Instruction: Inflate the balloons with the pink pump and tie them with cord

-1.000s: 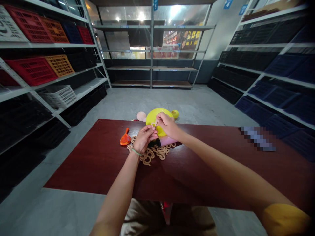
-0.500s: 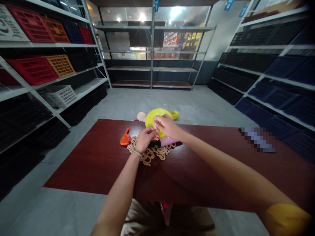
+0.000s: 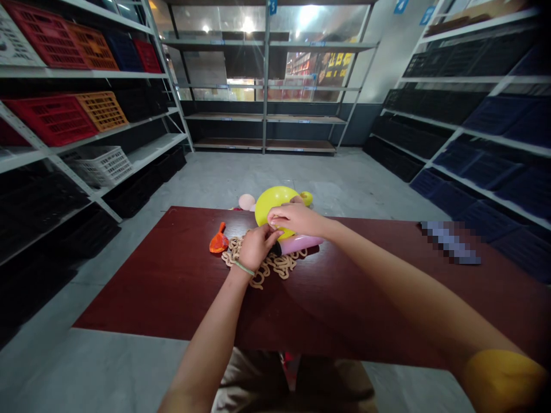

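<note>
A yellow inflated balloon stands at the far side of the dark red table, partly behind my hands. My left hand and my right hand meet at its near side with fingers pinched together; what they pinch is too small to make out. Under and beside my left hand lies a heap of beige curly strands. A pink pump-like tube with a dark end lies just right of my left fingers. To the left rests a limp orange balloon.
The dark red table bears a blurred bluish flat object at its right. Pale pink and small yellow balloons show beyond its far edge. Shelves with crates stand on both sides.
My right hand has turned, its back now more over the fingers. My left hand has shifted slightly right. More of the pink tube shows.
</note>
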A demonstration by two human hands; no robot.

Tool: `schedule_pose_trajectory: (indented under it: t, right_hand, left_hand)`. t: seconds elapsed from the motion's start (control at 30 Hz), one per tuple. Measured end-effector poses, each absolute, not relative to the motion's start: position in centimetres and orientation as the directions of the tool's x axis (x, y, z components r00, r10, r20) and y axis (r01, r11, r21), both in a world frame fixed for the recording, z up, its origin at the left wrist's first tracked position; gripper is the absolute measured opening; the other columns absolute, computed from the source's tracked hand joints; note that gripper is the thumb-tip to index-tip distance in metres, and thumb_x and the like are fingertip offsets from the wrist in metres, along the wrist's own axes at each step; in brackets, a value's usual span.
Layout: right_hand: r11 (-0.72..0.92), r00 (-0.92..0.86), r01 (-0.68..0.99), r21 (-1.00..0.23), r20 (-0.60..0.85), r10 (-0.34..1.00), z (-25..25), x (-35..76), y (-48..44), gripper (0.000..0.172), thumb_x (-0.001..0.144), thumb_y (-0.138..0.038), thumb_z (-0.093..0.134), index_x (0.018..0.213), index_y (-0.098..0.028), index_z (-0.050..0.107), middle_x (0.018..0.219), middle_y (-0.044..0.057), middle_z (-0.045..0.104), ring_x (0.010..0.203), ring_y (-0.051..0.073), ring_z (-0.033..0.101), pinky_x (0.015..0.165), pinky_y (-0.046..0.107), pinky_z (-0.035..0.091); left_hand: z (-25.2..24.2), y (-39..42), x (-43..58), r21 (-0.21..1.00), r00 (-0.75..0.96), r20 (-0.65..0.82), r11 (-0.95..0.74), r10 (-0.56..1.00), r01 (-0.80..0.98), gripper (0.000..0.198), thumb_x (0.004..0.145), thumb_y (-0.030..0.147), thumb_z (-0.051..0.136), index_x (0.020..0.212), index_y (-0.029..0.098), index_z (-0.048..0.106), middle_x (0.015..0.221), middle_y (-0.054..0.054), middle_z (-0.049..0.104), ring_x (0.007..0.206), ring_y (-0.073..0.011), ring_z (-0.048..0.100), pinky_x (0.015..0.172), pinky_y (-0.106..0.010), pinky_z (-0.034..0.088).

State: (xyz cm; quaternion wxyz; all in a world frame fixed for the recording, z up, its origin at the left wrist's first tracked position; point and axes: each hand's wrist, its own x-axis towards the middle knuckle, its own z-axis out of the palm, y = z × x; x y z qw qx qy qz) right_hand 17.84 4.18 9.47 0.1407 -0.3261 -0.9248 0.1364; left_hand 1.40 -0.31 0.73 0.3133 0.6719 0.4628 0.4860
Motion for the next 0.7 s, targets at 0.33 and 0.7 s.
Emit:
schedule_pose_trajectory:
  t: [0.33, 0.7]
  right_hand:
    - [0.700, -0.661, 0.499, -0.511, 0.297, 0.689, 8.6, 19.7, 5.0, 0.020, 0.092, -0.026, 0.053, 0.110, -0.021, 0.049, 0.072, -0.004, 0.055, 0.065, 0.012, 0.046, 0.067, 0.030, 0.036]
    - [0.695, -0.482, 0.596, -0.401, 0.513, 0.710, 6.1, 18.9, 1.4, 0.004, 0.094, -0.023, 0.053, 0.096, -0.023, 0.049, 0.084, -0.001, 0.064, 0.087, 0.018, 0.058, 0.086, 0.040, 0.030]
  left_hand:
    - [0.4, 0.5, 1.9, 0.993, 0.145, 0.097, -0.087, 0.985, -0.076, 0.042, 0.086, 0.056, 0.057, 0.079, 0.016, 0.067, 0.066, -0.002, 0.067, 0.057, -0.0138, 0.061, 0.060, -0.025, 0.047]
    - [1.3, 0.3, 1.5, 0.907, 0.146, -0.082, 0.134, 0.986, -0.400, 0.038, 0.070, 0.043, 0.080, 0.088, 0.012, 0.068, 0.074, -0.001, 0.067, 0.062, -0.0086, 0.063, 0.067, -0.022, 0.053]
